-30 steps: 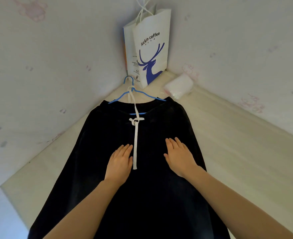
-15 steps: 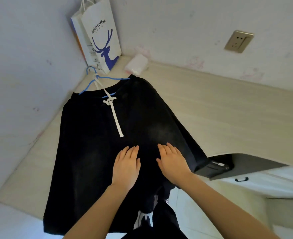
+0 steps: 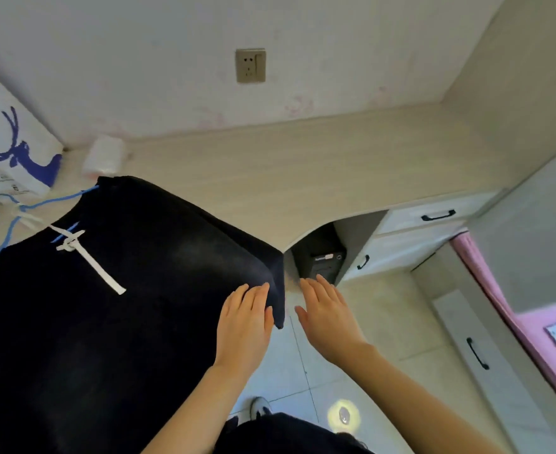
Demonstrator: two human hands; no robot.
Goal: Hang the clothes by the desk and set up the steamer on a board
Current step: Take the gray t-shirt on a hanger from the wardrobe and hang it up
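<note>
Your black garment lies flat on the desk on its blue hanger, not yet hung, left hand flat on its edge, right hand open off it, no steamer or board visible.

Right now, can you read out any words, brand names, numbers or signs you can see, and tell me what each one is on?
No text here can be read.
Paper bag: a blue deer logo shows; the small print below it is too blurred to read.
Computer tower under the desk: a pale sticker, too small to read.
Wall socket: no readable marking.
Black garment and blue hanger: no text.
</note>
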